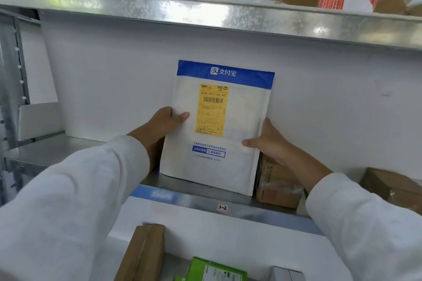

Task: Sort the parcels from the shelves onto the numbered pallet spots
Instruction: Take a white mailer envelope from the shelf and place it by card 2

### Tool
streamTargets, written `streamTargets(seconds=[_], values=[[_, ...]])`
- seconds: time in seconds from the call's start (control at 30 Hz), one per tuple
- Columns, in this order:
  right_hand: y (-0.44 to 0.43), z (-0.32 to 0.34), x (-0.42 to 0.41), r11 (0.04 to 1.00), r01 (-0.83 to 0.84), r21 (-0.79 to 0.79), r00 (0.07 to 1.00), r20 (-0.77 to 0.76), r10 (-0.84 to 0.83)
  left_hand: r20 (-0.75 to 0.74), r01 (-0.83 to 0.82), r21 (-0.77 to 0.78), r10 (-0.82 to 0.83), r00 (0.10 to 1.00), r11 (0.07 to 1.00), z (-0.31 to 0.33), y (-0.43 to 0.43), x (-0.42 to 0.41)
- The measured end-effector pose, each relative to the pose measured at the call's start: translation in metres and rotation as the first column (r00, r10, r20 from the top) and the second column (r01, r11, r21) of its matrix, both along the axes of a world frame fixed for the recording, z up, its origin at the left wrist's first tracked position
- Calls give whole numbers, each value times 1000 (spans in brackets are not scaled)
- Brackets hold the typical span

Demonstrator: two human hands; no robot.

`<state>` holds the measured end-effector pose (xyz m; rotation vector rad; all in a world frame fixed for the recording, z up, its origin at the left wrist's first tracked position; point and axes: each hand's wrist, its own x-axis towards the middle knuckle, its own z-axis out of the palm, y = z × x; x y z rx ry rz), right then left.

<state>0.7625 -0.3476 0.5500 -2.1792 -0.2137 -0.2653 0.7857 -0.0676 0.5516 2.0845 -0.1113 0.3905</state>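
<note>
Fingers [182, 116] of left hand [159, 124] and right hand [267, 141] pinch the mailer [217, 171].

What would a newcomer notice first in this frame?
A white mailer with a blue top band stands out at the centre, held upright by the left hand on its left edge and the right hand on its right edge. Its yellow label sits on the upper front. Below, the shelf lip carries a small tag reading 1-2.
</note>
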Motion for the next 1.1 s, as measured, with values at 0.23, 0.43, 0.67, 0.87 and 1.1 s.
streamTargets(seconds=[0.23, 0.43, 0.67, 0.87, 1.1], values=[[-8, 16, -5, 974, 34, 225, 994, 90, -55, 231, 73, -287, -4, 973, 955, 16, -12, -32], [-6, 29, -36, 937, -163, 308, 986, 71, 148, 241, -29, -372, 127, 962, 928, 24, -6, -67], [18, 23, -74, 869, -334, 364, 942, 116, 314, 197, -168, -520, 309, 931, 838, 9, 10, -122], [68, -46, -94, 778, -408, 477, 885, -3, 466, 76, -349, -644, 510, 856, 681, -43, 42, -172], [118, -144, -113, 806, -345, 480, 865, -170, 472, -104, -533, -527, 572, 814, 662, -122, 77, -258]])
